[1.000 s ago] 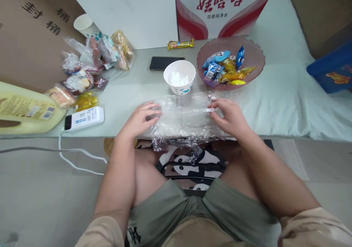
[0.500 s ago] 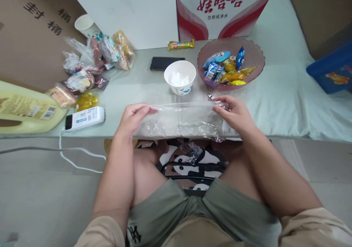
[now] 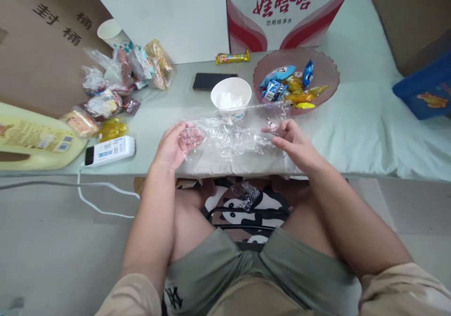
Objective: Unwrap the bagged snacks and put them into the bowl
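Note:
Crinkled clear plastic film (image 3: 229,140) spreads between my two hands at the table's front edge, its upper edge raised before the bowl. My left hand (image 3: 172,147) holds the film's left end with loosely curled fingers, and the fingertips show through it. At the other end, my right hand (image 3: 296,144) has the film at its thumb and forefinger, the other fingers bent. Just behind the film stands a white paper bowl (image 3: 229,88) with whitish, translucent contents; film covers part of its lower side. A pinkish ribbed bowl (image 3: 327,67) of wrapped snacks sits beyond my right hand.
A phone (image 3: 211,81) and a yellow-wrapped snack bar (image 3: 232,57) lie farther back. Packaged snacks (image 3: 102,104), a corded white device (image 3: 111,151) and a yellowish jug (image 3: 38,137) are on the left. A white-and-red carton (image 3: 289,13) stands behind; a blue container (image 3: 424,90) is at right.
The film was stretched flat and pinched at both upper corners; now it is crumpled, with its upper edge higher and farther from me. Fingers of both hands have loosened.

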Available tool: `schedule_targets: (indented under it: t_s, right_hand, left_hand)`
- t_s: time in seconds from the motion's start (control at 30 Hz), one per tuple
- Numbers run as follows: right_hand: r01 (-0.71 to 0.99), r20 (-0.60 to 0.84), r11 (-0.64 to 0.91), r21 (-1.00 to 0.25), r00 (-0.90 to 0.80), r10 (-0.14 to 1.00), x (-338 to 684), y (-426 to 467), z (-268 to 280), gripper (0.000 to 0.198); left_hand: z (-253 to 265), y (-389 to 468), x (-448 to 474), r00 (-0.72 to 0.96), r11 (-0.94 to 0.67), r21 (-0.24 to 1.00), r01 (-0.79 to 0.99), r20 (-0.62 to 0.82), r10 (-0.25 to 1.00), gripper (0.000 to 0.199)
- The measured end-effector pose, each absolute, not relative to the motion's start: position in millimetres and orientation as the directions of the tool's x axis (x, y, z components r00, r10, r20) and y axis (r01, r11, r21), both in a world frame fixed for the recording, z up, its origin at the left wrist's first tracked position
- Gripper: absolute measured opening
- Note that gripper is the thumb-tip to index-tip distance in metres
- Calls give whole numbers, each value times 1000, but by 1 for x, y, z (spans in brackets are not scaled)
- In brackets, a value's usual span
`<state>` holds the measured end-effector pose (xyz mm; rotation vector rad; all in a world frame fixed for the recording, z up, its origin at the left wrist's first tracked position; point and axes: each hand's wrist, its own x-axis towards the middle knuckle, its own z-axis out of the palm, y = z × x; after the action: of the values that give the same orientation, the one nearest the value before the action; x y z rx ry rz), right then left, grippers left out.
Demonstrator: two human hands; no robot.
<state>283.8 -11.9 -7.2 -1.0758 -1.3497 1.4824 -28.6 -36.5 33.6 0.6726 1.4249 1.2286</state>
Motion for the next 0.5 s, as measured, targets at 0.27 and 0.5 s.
schedule_targets:
  t_s: [0.27, 0.5]
  right_hand:
    - [29, -223, -222, -975, -208, 952, 278, -14, -1, 52]
    - [429, 134, 162, -888, -95, 986, 303, -23, 8, 37]
  left_hand:
    - [24, -32, -26, -313, 406, 913, 22, -380, 871, 22]
    - [28, -31, -30, -219, 484, 867, 121, -452, 865, 15]
